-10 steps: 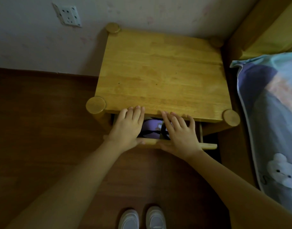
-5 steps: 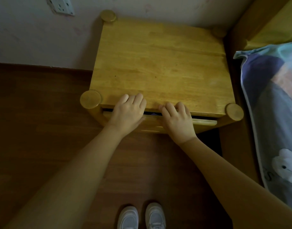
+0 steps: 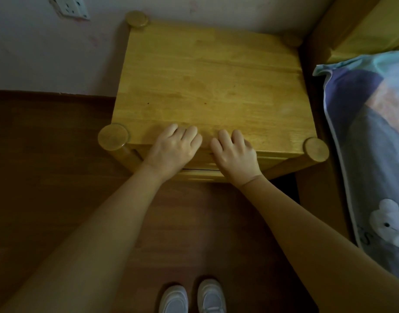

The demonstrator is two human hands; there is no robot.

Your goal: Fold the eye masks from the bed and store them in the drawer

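- Nightstand (image 3: pixel 207 86): pale wood, stands in the corner against the wall, bare top, round post caps at the corners; bed frame just to its right.
- Bedding (image 3: pixel 374 143): blue-purple quilt with a bear print, on the bed at the right edge; no eye masks visible on the part that shows.
- Drawer (image 3: pixel 200 171): front now sits flush under the top edge, or nearly so; a second ago it stood open with purple fabric showing inside, half a second ago only a slit remained. The low angle hides any last gap, so probably fully closed.
- Eye masks: not in view now; judged to be inside the closed drawer, since that purple fabric was there earlier.
- Left hand (image 3: pixel 171 150): palm against the drawer front, fingers relaxed over the top edge, holding nothing.
- Right hand (image 3: pixel 235 154): same pose beside it, fingers loosely bent on the edge, grasping nothing.
- White shoes (image 3: pixel 191 298) on the dark wood floor below.
- Task reads as finished; hands only need to lift away.
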